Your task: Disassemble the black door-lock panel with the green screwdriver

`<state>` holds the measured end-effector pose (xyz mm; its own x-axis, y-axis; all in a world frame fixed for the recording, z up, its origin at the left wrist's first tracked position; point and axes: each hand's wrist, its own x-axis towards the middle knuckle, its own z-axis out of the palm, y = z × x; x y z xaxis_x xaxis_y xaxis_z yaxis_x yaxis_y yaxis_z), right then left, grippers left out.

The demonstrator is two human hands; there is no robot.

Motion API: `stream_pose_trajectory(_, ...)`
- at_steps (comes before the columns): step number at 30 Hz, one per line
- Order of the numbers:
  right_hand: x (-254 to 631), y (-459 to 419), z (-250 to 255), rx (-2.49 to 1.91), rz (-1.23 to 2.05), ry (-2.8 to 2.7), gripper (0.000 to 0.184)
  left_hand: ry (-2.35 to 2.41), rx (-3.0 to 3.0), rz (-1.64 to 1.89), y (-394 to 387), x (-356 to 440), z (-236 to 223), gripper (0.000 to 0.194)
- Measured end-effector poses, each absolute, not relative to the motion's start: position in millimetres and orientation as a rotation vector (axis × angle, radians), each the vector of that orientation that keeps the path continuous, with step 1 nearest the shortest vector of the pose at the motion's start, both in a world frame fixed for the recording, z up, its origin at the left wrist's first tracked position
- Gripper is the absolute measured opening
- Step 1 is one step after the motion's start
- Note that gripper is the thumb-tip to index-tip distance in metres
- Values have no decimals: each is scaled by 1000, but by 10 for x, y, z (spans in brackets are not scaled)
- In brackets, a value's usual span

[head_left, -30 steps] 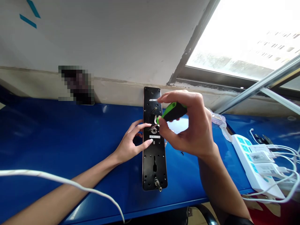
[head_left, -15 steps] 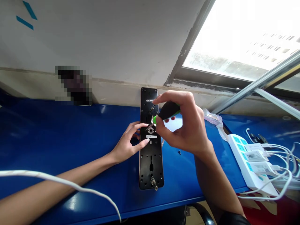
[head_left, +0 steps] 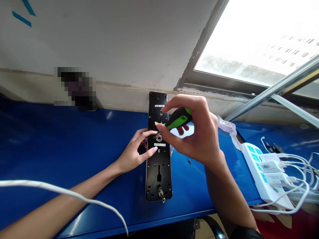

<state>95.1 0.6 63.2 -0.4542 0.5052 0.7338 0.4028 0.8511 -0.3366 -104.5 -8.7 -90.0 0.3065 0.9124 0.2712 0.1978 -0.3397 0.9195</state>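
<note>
A long black door lock panel (head_left: 159, 172) lies on the blue table with its holed back face up. It has a ring-shaped hub near the middle and a metal post at its near end. My left hand (head_left: 136, 151) rests at its left edge, thumb and index fingertip on the face, fingers apart. My right hand (head_left: 196, 129) is closed around a black and green screwdriver (head_left: 179, 118), held slanted. The shaft points down-left towards the hub beside my left index fingertip. Whether the tip sits in a screw cannot be made out.
Several tiny dark screws (head_left: 189, 161) lie right of the panel. A white power strip (head_left: 259, 176) with plugged-in chargers and cables is at the right, near a plastic bag (head_left: 228, 127). One white cable (head_left: 74, 196) crosses above my left forearm. The wall (head_left: 119, 88) borders the table's far side.
The screwdriver handle has rolled in my right fingers, showing more green, and my thumb has slid forward and up-left. My left hand stays on the panel. The view has shifted slightly.
</note>
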Motion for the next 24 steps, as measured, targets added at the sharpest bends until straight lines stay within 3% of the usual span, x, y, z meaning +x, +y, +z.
stream_pose_trajectory(3, 942, 22, 612, -677, 96, -2070, 42, 1021, 1765, 1075, -92, -1054, -901, 48)
stream_pose_trajectory(10, 950, 0, 638, -684, 168, -2083, 66, 1030, 1781, 1064, -106, -1063, -893, 49)
stream_pose_trajectory(15, 987, -6, 647, -743, 165, -2107, 53, 1040, 1784, 1070, -98, -1057, -893, 48)
stream_pose_trajectory(24, 989, -9, 608, -778, 155, -2092, 52, 1008, 1800, 1066, -98, -1070, -886, 49)
